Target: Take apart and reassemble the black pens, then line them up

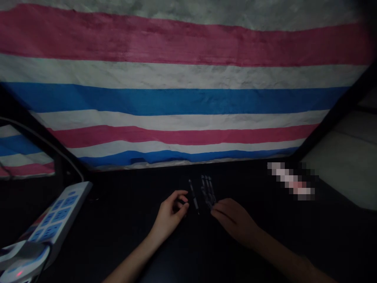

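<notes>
Strip hazard: the strip (84, 192) lies at the person's left with a plug (28, 251) seated and a red light (20, 273) lit; an elbow catching the cord could drag it.
Left hand: the left hand (171, 208) is half open, fingers curled toward the thumb; whether the dark spot between them is an object or shadow, I cannot tell.
Right hand: the right hand (234, 218) is mostly closed, fingertips at the near end of the pens (208, 188); firmness of hold cannot be told.
Pen hazard: the single pen (193, 196) lies between the hands, tip toward the person; a sideways nudge could roll it.
Pens hazard: the pens lie side by side; uneven finger pressure could fan them apart.
Light hazard: dark barrels on a dark table (132, 196) could cause a misjudged pinch.
Strip form: long, rounded, smooth white casing, blue socket faces.
Pen form: slim, straight, pointed.
Table finish: black, flat, apparently smooth.
Sheet (188, 102): wrinkled, red, white and blue bands, beyond the table.
</notes>
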Motion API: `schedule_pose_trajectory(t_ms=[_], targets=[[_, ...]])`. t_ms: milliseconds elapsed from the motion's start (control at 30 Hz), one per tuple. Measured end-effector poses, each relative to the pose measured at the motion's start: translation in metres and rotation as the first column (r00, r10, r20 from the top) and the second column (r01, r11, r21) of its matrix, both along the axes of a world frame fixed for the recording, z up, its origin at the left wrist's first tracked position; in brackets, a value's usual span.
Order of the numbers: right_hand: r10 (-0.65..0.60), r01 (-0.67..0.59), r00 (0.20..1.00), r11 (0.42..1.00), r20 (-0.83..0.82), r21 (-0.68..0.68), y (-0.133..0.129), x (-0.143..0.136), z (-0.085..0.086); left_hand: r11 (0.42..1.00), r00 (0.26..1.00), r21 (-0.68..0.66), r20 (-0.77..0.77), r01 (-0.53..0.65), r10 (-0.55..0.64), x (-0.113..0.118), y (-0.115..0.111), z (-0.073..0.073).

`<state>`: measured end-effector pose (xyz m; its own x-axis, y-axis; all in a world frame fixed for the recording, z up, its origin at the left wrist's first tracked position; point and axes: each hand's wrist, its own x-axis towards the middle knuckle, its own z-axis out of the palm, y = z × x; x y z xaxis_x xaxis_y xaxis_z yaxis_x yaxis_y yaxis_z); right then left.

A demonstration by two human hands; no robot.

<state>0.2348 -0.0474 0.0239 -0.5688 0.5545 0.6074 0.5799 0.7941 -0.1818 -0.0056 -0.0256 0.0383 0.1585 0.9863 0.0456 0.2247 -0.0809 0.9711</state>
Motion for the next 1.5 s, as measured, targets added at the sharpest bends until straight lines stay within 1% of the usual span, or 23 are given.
schedule_pose_trajectory(t_ms=[67, 100, 133, 167, 200, 233, 267, 333, 400, 500, 600, 633, 700, 800, 900, 1000, 1100, 1200, 1267, 1333, 1433, 1467, 1500], targets=[[-0.158, 0.134, 0.970, 0.982, -0.185, -0.136, -0.010, 0.006, 0.009, 0.999, 0.996, -0.052, 0.082, -0.013, 0.017, -0.001, -0.008, 0.001], [-0.257, 0.203, 0.921, 0.958, -0.291, -0.205, -0.015, 0.008, 0.013, 0.997, 0.993, -0.079, 0.111, -0.020, 0.029, 0.000, -0.012, 0.000], [-0.382, 0.280, 0.837, 0.914, -0.391, -0.294, -0.020, 0.009, 0.018, 0.994, 0.991, -0.104, 0.132, -0.017, 0.031, 0.001, -0.015, -0.001], [-0.512, 0.335, 0.717, 0.848, -0.473, -0.410, -0.025, 0.009, 0.022, 0.992, 0.989, -0.125, 0.145, -0.003, 0.022, 0.004, -0.019, -0.002], [-0.599, 0.307, 0.612, 0.782, -0.517, -0.542, -0.029, 0.008, 0.025, 0.990, 0.987, -0.141, 0.158, 0.019, 0.003, 0.007, -0.022, -0.004], [-0.643, 0.225, 0.545, 0.730, -0.538, -0.645, -0.031, 0.006, 0.027, 0.987, 0.985, -0.156, 0.172, 0.050, -0.022, 0.010, -0.026, -0.006], [-0.667, 0.121, 0.499, 0.686, -0.553, -0.717, -0.032, 0.004, 0.027, 0.981, 0.980, -0.170, 0.193, 0.088, -0.054, 0.013, -0.030, -0.008], [-0.679, -0.093, 0.453, 0.608, -0.577, -0.788, -0.032, 0.000, 0.023, 0.968, 0.960, -0.193, 0.260, 0.162, -0.108, 0.020, -0.038, -0.010], [-0.673, -0.264, 0.442, 0.534, -0.593, -0.803, -0.029, -0.005, 0.017, 0.961, 0.937, -0.202, 0.330, 0.186, -0.112, 0.023, -0.043, -0.010], [-0.626, -0.412, 0.529, 0.401, -0.573, -0.818, -0.024, -0.009, 0.008, 0.980, 0.927, -0.186, 0.375, 0.068, 0.007, 0.024, -0.045, -0.007], [-0.573, -0.429, 0.648, 0.269, -0.501, -0.863, -0.023, -0.011, 0.005, 0.982, 0.923, -0.180, 0.365, -0.055, 0.118, 0.022, -0.046, -0.004], [-0.566, -0.414, 0.674, 0.242, -0.474, -0.877, -0.024, -0.011, 0.006, 0.980, 0.925, -0.187, 0.357, -0.067, 0.131, 0.022, -0.046, -0.004], [-0.560, -0.373, 0.705, 0.229, -0.435, -0.899, -0.025, -0.011, 0.007, 0.977, 0.935, -0.201, 0.328, -0.071, 0.135, 0.021, -0.048, -0.006], [-0.528, -0.273, 0.764, 0.255, -0.370, -0.928, -0.026, -0.010, 0.008, 0.980, 0.953, -0.175, 0.270, -0.095, 0.141, 0.020, -0.052, -0.009], [-0.492, -0.148, 0.813, 0.340, -0.310, -0.928, -0.026, -0.009, 0.008, 0.986, 0.961, -0.131, 0.241, -0.106, 0.135, 0.020, -0.055, -0.010], [-0.488, -0.065, 0.812, 0.472, -0.322, -0.879, -0.028, -0.008, 0.007, 0.989, 0.957, -0.114, 0.263, -0.094, 0.121, 0.021, -0.058, -0.010], [-0.444, -0.014, 0.815, 0.626, -0.372, -0.780, -0.032, -0.007, 0.006, 0.990, 0.948, -0.101, 0.294, -0.095, 0.121, 0.022, -0.061, -0.010], [-0.356, 0.048, 0.839, 0.801, -0.411, -0.597, -0.037, -0.004, 0.004, 0.992, 0.948, -0.103, 0.302, -0.073, 0.101, 0.020, -0.067, -0.012], [-0.323, 0.114, 0.854, 0.881, -0.407, -0.458, -0.039, -0.004, 0.003, 0.992, 0.949, -0.112, 0.303, -0.057, 0.088, 0.019, -0.070, -0.012], [-0.294, 0.137, 0.853, 0.924, -0.432, -0.358, -0.040, -0.004, 0.002, 0.989, 0.946, -0.140, 0.311, -0.047, 0.089, 0.019, -0.072, -0.011], [-0.146, -0.006, 0.839, 0.961, -0.524, -0.277, -0.041, -0.007, 0.000, 0.971, 0.937, -0.234, 0.324, -0.052, 0.129, 0.020, -0.073, -0.009], [-0.108, -0.049, 0.836, 0.961, -0.538, -0.270, -0.041, -0.008, 0.000, 0.964, 0.935, -0.260, 0.326, -0.056, 0.142, 0.020, -0.072, -0.009], [-0.107, -0.062, 0.836, 0.956, -0.538, -0.288, -0.041, -0.009, 0.000, 0.960, 0.931, -0.272, 0.329, -0.065, 0.156, 0.020, -0.072, -0.009]])
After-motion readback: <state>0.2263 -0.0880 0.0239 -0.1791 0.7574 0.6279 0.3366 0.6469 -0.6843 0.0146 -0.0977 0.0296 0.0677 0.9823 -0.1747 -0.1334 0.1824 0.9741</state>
